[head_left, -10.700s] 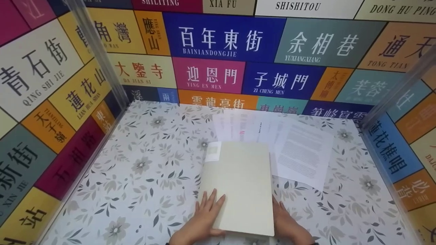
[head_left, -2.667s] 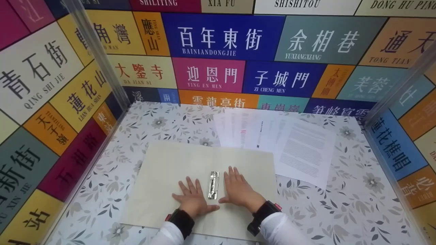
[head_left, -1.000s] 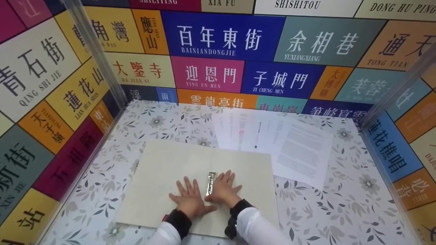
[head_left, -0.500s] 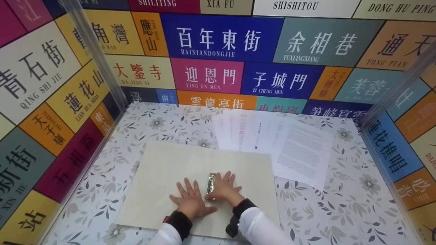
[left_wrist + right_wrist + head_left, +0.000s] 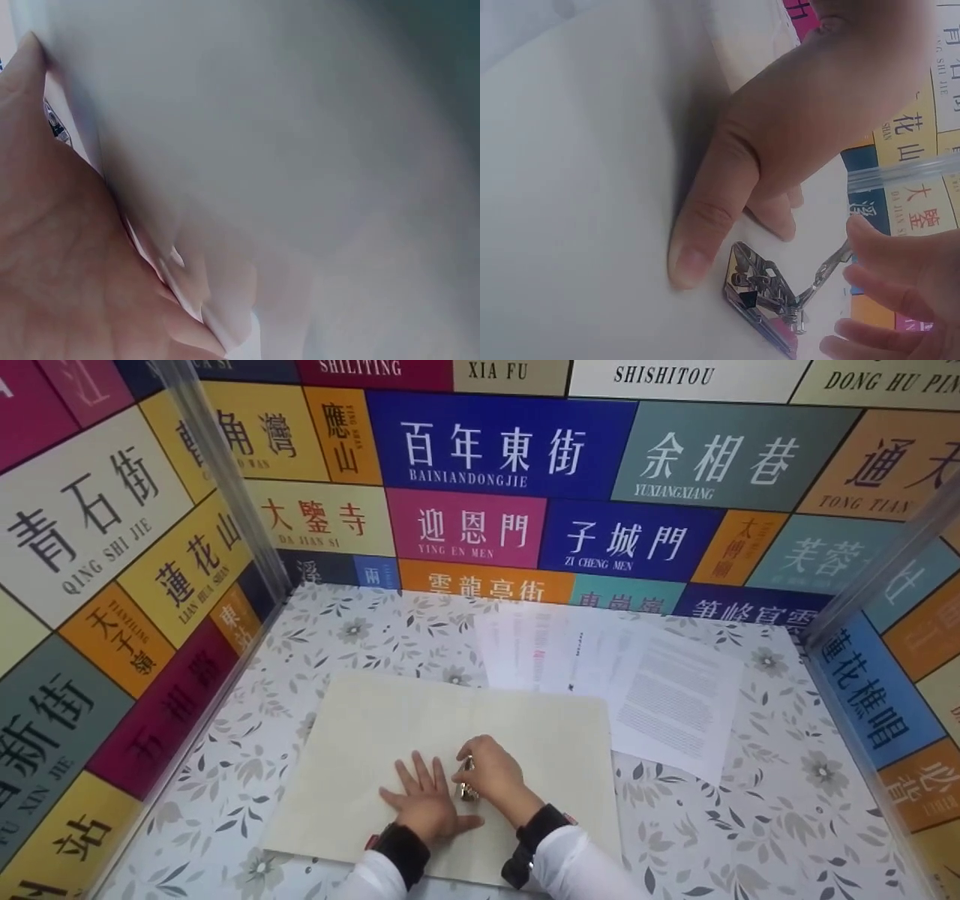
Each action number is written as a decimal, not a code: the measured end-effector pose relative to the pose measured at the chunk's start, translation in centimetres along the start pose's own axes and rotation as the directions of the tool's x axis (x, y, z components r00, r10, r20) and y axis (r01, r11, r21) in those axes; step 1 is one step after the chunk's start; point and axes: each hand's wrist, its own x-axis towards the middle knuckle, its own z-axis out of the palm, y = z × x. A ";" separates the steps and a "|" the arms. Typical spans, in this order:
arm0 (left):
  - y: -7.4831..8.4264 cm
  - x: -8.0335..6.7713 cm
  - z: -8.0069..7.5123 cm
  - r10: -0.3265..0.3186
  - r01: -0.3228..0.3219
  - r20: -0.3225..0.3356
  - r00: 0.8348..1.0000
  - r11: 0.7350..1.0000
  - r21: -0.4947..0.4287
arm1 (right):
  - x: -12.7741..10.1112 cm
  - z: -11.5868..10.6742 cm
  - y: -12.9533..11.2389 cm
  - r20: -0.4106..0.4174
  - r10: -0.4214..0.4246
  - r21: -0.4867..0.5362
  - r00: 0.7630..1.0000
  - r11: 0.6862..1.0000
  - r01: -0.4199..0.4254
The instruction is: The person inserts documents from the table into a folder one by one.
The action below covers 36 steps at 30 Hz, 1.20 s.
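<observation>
Hands meet at the clip [image 5: 468, 780] of an open folder [image 5: 360, 765] on the worktop [image 5: 750, 825]: left hand [image 5: 424, 799] spread flat, right hand [image 5: 491, 772] curled over the clip. Left wrist: palm [image 5: 60, 255] pressing the folder [image 5: 300, 150]. Right wrist: thumb [image 5: 705, 225] beside the clip [image 5: 769, 300], its lever raised.

This looks like a staged recording booth with desk work, not a lived-in room. The surface [image 5: 315, 660] wears a grey floral covering, and just behind it and to either side rise wall panels [image 5: 510, 457] printed with colourful Chinese street-name signs, with clear plastic posts [image 5: 232, 487] at the corners. Printed sheets [image 5: 637, 682] lie on the surface near the back panels.
</observation>
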 end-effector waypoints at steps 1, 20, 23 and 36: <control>-0.1 0.1 0.2 -0.001 0.000 -0.011 1.000 1.000 -0.007 | 0.0 0.0 -0.1 -0.008 -0.006 -0.014 1.000 1.000 0.006; -0.1 -1.4 -1.4 -0.020 0.019 -0.010 1.000 0.999 -0.030 | -0.6 -0.2 -0.6 -0.080 -0.223 -0.268 0.971 0.944 0.195; -0.3 -1.2 -1.1 -0.028 0.028 -0.003 1.000 0.999 -0.029 | -0.5 -0.3 -0.7 -0.065 -0.235 -0.276 0.970 0.938 0.209; 0.2 0.0 -0.2 -0.021 0.021 0.020 1.000 1.000 0.013 | 0.5 -1.9 -0.1 -0.050 -0.209 -0.248 0.977 0.950 0.190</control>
